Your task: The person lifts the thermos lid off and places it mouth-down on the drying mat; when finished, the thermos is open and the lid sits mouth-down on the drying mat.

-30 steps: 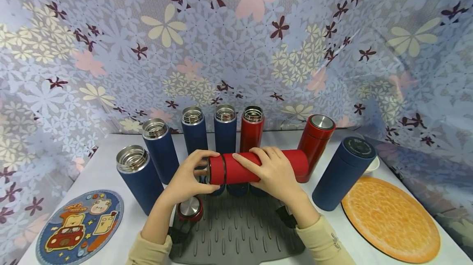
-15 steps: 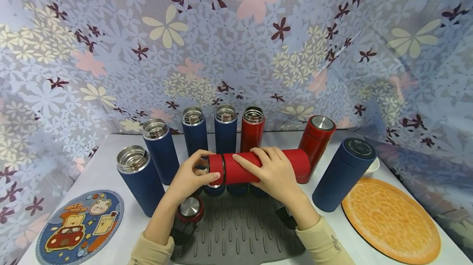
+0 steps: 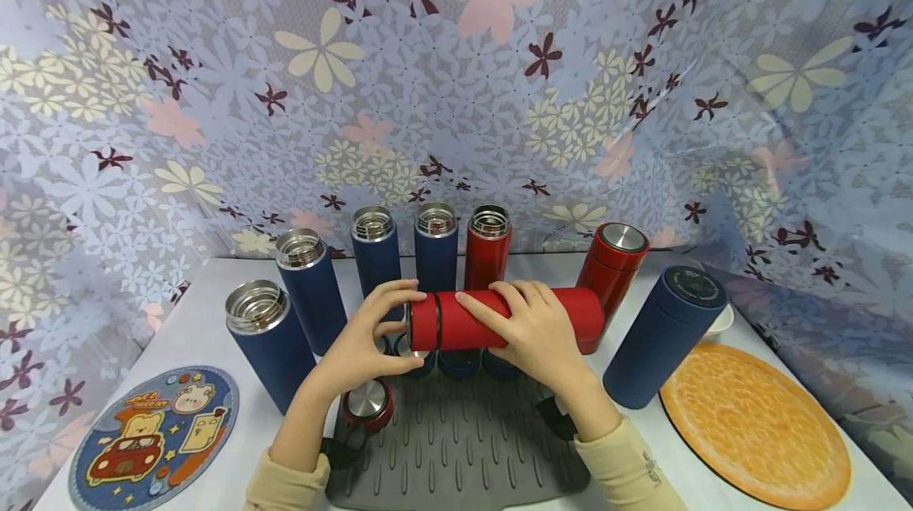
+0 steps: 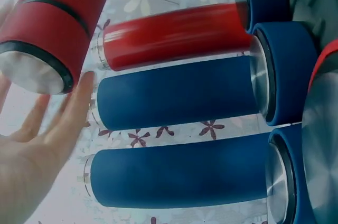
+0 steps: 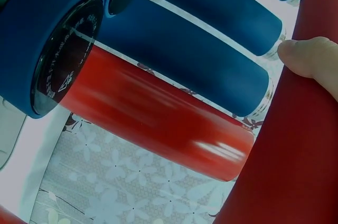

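A red thermos (image 3: 528, 319) with a black ring near its lid (image 3: 425, 321) lies sideways in the air. My right hand (image 3: 538, 333) grips its body, and in the right wrist view the thumb (image 5: 311, 57) presses on the red side. Around the lid end, my left hand (image 3: 364, 341) has its fingers spread, with the thumb standing off below. The left wrist view shows this hand (image 4: 47, 150) loose beside the lid's silver end (image 4: 31, 73). Below the left hand sits a loose red lid (image 3: 367, 400) with a silver top, on a grey ribbed mat (image 3: 456, 440).
Several uncapped blue thermoses (image 3: 310, 289) and a red one (image 3: 488, 257) stand behind and left. A capped red thermos (image 3: 613, 273) and a capped blue one (image 3: 659, 337) stand right. Blue lids (image 3: 460, 364) line the mat's back. Round mats (image 3: 157, 436) flank both sides.
My left fingers closed on the lid half a second ago and are now spread away from it. The red thermos has shifted slightly to the right in my right hand.
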`<state>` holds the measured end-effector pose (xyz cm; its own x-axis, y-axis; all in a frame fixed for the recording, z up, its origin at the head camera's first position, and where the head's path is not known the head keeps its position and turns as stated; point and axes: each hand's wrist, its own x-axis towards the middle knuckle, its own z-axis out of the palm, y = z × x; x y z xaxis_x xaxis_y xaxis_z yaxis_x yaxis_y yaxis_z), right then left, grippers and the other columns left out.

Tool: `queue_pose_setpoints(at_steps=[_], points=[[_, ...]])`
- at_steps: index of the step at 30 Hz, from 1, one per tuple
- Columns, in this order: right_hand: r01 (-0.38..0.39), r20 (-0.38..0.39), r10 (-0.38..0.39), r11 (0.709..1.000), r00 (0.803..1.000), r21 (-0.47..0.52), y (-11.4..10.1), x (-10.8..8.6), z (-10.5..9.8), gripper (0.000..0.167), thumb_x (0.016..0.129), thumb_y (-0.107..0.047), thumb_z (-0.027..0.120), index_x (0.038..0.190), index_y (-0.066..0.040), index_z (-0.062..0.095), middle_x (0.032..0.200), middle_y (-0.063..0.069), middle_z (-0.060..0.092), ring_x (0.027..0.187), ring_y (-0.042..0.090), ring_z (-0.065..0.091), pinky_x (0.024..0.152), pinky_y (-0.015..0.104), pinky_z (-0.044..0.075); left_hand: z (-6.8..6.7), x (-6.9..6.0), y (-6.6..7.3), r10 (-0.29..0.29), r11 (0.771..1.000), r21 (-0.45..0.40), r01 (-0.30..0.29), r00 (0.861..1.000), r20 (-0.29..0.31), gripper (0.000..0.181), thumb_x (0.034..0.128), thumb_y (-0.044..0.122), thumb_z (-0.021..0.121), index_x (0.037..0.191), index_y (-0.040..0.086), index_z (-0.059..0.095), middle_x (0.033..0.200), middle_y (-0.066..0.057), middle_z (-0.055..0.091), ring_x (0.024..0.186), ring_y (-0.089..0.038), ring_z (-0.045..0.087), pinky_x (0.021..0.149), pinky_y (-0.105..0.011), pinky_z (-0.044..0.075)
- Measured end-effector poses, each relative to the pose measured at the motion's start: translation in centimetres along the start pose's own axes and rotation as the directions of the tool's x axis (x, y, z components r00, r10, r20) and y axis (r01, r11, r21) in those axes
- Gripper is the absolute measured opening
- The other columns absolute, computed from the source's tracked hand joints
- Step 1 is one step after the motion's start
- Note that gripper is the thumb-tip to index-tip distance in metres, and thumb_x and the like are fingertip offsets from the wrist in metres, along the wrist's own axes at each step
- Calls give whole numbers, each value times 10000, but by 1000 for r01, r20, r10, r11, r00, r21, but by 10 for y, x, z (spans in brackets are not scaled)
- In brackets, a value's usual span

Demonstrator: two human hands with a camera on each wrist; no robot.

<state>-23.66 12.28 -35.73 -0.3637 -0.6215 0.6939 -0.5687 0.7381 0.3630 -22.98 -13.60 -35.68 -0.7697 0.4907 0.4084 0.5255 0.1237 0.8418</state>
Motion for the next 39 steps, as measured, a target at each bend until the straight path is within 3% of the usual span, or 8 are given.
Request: queue_pose_setpoints(at_steps=[4, 10, 13, 17, 21, 25, 34, 39], points=[[2, -4, -2, 1000, 1000, 5, 1, 0, 1, 948, 477, -379, 898, 1325, -275, 490, 1014, 133, 608, 863, 325, 582, 771, 442, 496, 0, 1, 0, -15, 999, 32, 16, 999, -32, 628, 725, 7, 757, 1284, 131, 500, 1350, -104, 410, 1199, -293, 451, 878, -330, 497], [-1, 25, 1, 1000, 1000, 8, -1, 0, -1, 912, 512, -406, 881, 1326, -281, 489, 1026, 122, 603, 883, 314, 577, 794, 438, 487, 0, 1, 0, -204, 979, 0, 204, 978, -37, 552, 837, 137, 676, 1338, 151, 446, 1236, -167, 498, 942, -269, 620, 745, -330, 545], [-8, 40, 7, 1000, 999, 16, -3, 1, -2, 848, 568, -468, 837, 1322, -278, 499, 1021, 114, 604, 885, 306, 576, 799, 434, 482, -1, 1, 0, -248, 969, 13, 248, 968, -30, 490, 896, 196, 602, 1352, 156, 426, 1175, -183, 530, 796, -213, 638, 720, -362, 539], [-15, 56, 13, 999, 998, 29, -3, 1, -2, 795, 616, -530, 782, 1317, -270, 511, 1002, 108, 610, 876, 298, 580, 798, 431, 480, -1, 1, 0, -255, 967, 10, 255, 967, -4, 549, 889, 226, 614, 1386, 181, 384, 1272, -169, 464, 902, -244, 618, 747, -382, 531], [-18, 72, 15, 999, 997, 36, -3, 1, -3, 784, 628, -535, 769, 1317, -263, 511, 994, 104, 613, 869, 292, 583, 802, 426, 479, 0, 1, -1, -143, 990, 10, 142, 989, 31, 759, 773, 117, 743, 1412, 204, 342, 1436, -107, 274, 1213, -323, 422, 861, -436, 493], [-19, 77, 15, 999, 997, 46, -3, 1, -2, 777, 633, -529, 768, 1316, -260, 513, 991, 103, 615, 866, 291, 583, 799, 426, 480, 0, 1, -2, -44, 999, 23, 43, 999, 31, 739, 718, 3, 760, 1355, 146, 414, 1411, -110, 298, 1235, -314, 375, 898, -460, 470], [-10, 80, 6, 999, 997, 48, -3, 2, -2, 780, 620, -522, 783, 1309, -266, 520, 995, 101, 614, 867, 285, 580, 798, 422, 477, -1, 1, -2, -224, 975, 5, 224, 974, 39, 652, 816, 140, 700, 1382, 165, 377, 1251, -166, 456, 974, -275, 599, 755, -330, 542], [-8, 73, 4, 999, 997, 49, -4, 1, -2, 783, 617, -517, 786, 1309, -266, 519, 993, 102, 616, 865, 286, 582, 793, 423, 478, -1, 2, 0, -270, 960, 82, 267, 962, 32, 547, 910, 284, 580, 1389, 145, 355, 1097, -162, 551, 798, -193, 625, 708, -313, 541]])
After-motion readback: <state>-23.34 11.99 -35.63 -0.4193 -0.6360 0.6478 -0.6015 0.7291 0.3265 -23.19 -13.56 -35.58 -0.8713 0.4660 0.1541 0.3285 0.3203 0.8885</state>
